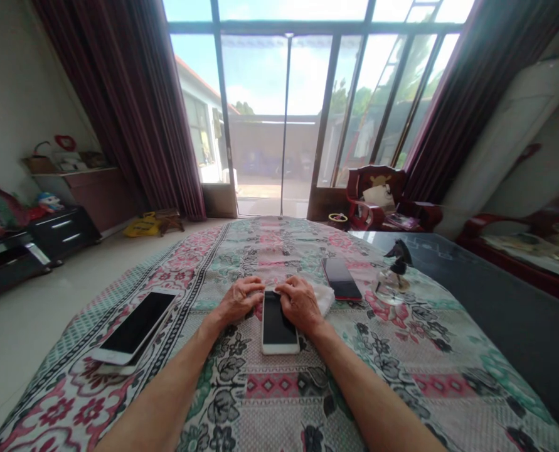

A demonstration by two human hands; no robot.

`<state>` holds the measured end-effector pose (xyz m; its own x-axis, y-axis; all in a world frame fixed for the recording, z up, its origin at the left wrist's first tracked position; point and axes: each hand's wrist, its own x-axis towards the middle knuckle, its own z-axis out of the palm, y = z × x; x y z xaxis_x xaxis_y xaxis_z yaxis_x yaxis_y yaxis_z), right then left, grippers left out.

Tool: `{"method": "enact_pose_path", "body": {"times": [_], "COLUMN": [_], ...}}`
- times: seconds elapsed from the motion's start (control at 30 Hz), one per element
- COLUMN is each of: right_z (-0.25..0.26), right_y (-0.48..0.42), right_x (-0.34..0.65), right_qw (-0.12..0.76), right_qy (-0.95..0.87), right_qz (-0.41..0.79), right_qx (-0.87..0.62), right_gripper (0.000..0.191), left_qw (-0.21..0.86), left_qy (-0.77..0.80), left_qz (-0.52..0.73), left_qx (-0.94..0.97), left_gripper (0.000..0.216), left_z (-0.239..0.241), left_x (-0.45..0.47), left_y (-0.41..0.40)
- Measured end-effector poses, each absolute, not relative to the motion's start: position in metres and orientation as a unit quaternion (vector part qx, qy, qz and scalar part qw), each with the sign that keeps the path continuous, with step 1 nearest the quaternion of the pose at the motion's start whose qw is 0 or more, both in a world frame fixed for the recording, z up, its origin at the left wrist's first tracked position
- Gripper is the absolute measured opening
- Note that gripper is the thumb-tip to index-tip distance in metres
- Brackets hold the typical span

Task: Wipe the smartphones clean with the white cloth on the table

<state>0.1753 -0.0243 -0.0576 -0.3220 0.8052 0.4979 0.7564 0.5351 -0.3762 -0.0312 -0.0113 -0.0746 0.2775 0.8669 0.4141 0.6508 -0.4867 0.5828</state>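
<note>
Both hands lie palm down on the patterned tablecloth [270,402], fingers half curled, at the far end of a white phone [279,326]. The left hand [239,300] rests at the phone's upper left corner with its fingertips bent down against that edge. The right hand [300,302] covers the upper right corner, its fingers touching the top edge and its outer side lying on a folded white cloth [325,298]. Whether either hand pinches the phone or only rests on it cannot be told.

The white phone lies flat, screen up and dark, lengthwise between the two forearms, around the middle of the table.

Just past the right hand lies a dark phone with a red rim [341,278], apart from the white cloth. Further right stands a clear glass ornament [394,276] topped with a dark horse figure. Well to the left, a larger white-framed phone [135,326] lies at a slant near the cloth's left edge, seemingly stacked on another device.

Bare cloth stretches from the white phone down to the near edge. On the right the cloth ends and the dark glass tabletop [505,307] shows uncovered.
</note>
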Motion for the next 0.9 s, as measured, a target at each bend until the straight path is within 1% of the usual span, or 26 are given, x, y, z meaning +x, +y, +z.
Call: {"method": "enact_pose_path", "body": {"times": [0.17,0.33,0.53,0.77,0.9], "right_z": [-0.057,-0.055,-0.052,-0.047,-0.046], "right_y": [-0.024,-0.025,-0.026,-0.025,-0.022], "right_x": [0.173,0.172,0.179,0.175,0.171], "right_qw": [0.315,0.297,0.282,0.246,0.242], "right_qy": [-0.815,-0.819,-0.798,-0.855,-0.846], "right_qz": [0.030,0.008,-0.014,-0.017,-0.018], "right_qx": [-0.486,-0.491,-0.533,-0.457,-0.474], "right_gripper": [0.023,0.023,0.023,0.022,0.023], "left_qw": [0.147,0.157,0.172,0.157,0.153], "left_qy": [0.480,0.452,0.467,0.458,0.448], "left_qz": [0.339,0.316,0.324,0.337,0.343], "left_qx": [0.796,0.819,0.805,0.807,0.811], "left_gripper": [0.022,0.026,0.025,0.025,0.023], "left_z": [-0.070,-0.066,-0.071,-0.071,-0.069], "left_x": [-0.032,-0.032,-0.033,-0.031,-0.031], "left_y": [-0.011,-0.009,-0.005,-0.007,-0.008]}}
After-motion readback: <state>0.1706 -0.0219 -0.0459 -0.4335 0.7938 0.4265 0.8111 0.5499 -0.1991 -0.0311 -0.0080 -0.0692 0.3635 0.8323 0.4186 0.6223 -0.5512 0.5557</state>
